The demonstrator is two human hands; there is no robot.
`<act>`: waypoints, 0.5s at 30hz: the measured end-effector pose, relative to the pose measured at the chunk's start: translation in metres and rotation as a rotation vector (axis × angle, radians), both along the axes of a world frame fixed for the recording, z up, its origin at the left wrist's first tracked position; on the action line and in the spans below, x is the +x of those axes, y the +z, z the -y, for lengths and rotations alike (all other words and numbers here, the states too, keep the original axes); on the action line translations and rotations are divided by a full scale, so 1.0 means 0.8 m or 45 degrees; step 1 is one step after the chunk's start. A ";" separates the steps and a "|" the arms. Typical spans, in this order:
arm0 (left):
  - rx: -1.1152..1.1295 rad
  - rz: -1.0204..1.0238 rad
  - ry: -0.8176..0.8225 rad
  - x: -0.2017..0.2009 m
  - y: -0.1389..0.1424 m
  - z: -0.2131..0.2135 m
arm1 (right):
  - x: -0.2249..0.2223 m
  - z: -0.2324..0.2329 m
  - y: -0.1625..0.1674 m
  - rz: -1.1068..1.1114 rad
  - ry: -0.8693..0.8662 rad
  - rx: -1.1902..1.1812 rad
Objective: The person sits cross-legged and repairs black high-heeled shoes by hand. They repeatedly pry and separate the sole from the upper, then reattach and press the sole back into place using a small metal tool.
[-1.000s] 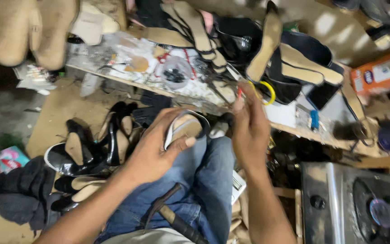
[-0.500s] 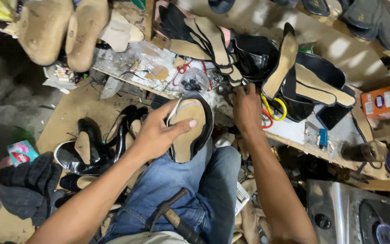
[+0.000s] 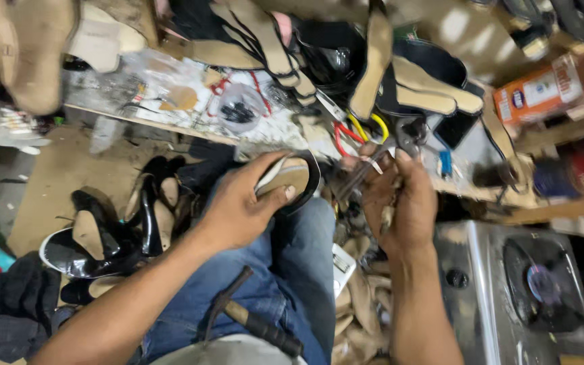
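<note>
Black and tan, that is the shoe (image 3: 290, 181) the left hand (image 3: 241, 209) is gripping, fingers clamped over its upper edge and the thumb pressing on the tan insole, the whole thing hovering above the knee in blue jeans (image 3: 285, 270). The right hand (image 3: 400, 206) is closing around a thin metal tool (image 3: 366, 172), probably pliers, though the blur is hiding its exact kind; its tip is pointing toward the shoe, just beside the left fingertips. That closeness is the worry, I judge: a slip of the tool could be catching the left thumb or scratching the glossy rim. The shoe is being held at one end only, so a hard push could be twisting it out of the grasp and down among the black heels (image 3: 103, 233) below the left wrist. A hammer (image 3: 251, 321) is lying loose on the lap beneath both forearms, and a shifting leg could be sending it sliding. Beyond the right knuckles, red and yellow handles (image 3: 356, 128) are crowding the bench (image 3: 170, 101).
</note>
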State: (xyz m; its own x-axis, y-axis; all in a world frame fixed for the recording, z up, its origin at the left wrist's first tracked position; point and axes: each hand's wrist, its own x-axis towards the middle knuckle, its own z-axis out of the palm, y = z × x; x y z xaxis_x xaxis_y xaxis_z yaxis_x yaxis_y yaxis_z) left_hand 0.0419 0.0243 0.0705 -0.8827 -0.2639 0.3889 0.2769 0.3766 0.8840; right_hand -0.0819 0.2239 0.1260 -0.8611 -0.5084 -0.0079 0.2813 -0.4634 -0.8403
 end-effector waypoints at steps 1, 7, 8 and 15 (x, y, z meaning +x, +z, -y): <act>-0.051 -0.011 -0.006 0.005 0.000 -0.013 | 0.021 -0.016 0.012 -0.035 0.231 -0.187; -0.387 -0.246 -0.122 0.033 -0.012 -0.065 | 0.101 -0.103 0.053 -0.449 0.515 1.323; -0.441 -0.256 -0.134 0.038 -0.018 -0.076 | 0.100 -0.112 0.054 -0.511 0.683 1.432; -0.704 -0.323 -0.228 0.066 -0.055 -0.120 | 0.095 -0.122 0.063 -0.155 1.346 1.775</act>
State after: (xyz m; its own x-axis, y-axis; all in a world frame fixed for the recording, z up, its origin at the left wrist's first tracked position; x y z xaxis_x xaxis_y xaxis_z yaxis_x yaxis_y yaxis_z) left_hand 0.0945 0.1202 0.0269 -0.7568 0.1791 0.6287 0.5535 0.6871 0.4706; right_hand -0.0059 0.3214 0.1762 -0.2232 -0.4709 -0.8535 -0.1300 0.8821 -0.4527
